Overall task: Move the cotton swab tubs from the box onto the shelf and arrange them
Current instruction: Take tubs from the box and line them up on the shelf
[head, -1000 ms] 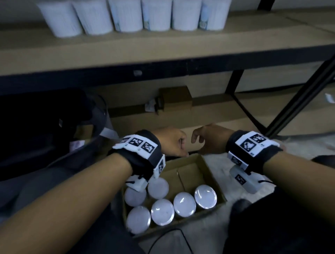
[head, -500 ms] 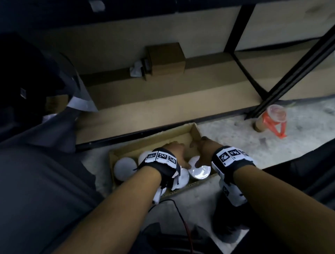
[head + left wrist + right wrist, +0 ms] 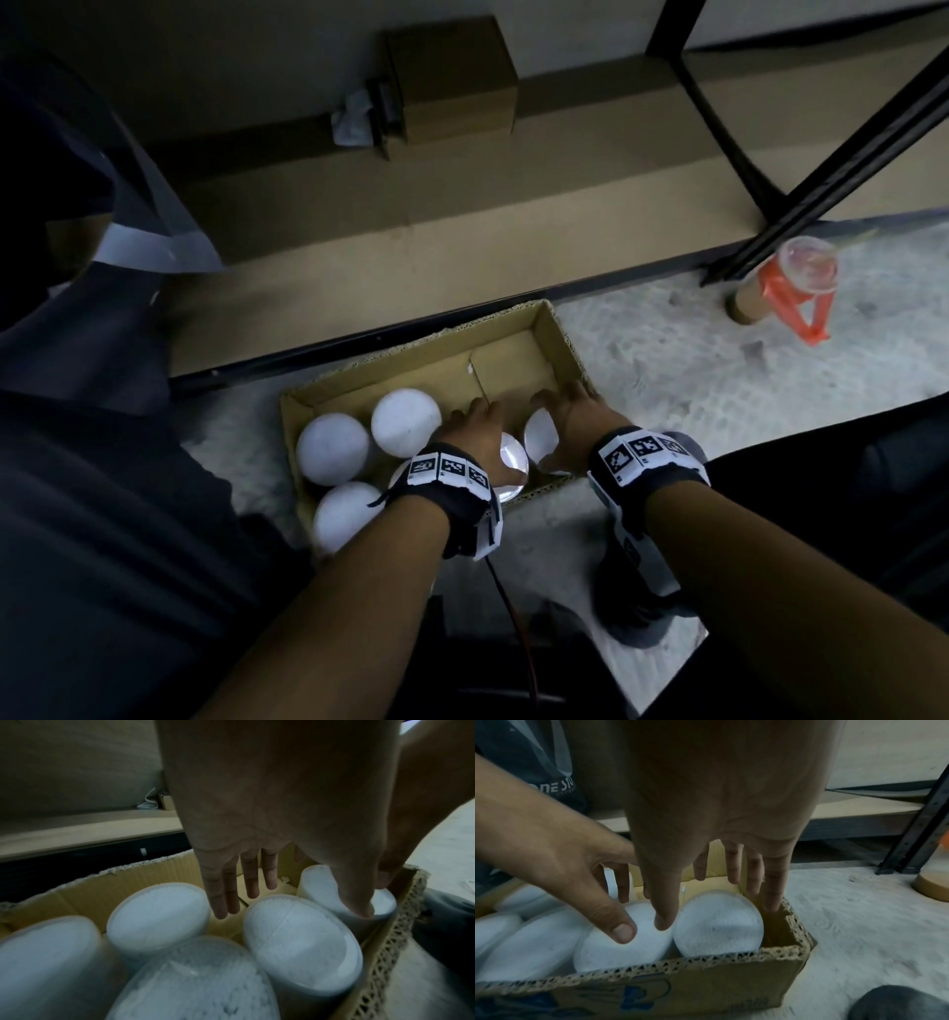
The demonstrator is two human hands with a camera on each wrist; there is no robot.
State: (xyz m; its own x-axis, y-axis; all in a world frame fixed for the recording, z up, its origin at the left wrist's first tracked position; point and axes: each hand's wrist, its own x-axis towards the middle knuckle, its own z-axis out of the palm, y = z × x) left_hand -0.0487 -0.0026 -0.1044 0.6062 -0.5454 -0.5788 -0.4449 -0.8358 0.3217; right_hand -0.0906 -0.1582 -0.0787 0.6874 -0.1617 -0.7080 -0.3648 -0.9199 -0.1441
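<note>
Below, the box sits on the floor before the shelf, tubs crowding its left end. Both hands, left hand and right hand, reach in, fingers spread, gripping nothing. Only the head view shows a cup by the shelf leg.

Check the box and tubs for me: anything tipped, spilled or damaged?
Nothing spilled; the tubs stand upright in the box with lids on. The box's rim is torn ragged, showing the corrugation. A capped drink cup sits on the floor by the shelf leg, away from both hands.

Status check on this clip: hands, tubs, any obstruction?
Left hand and right hand open, spread over two tubs at the box's right end. Nothing gripped. No obstruction.
</note>
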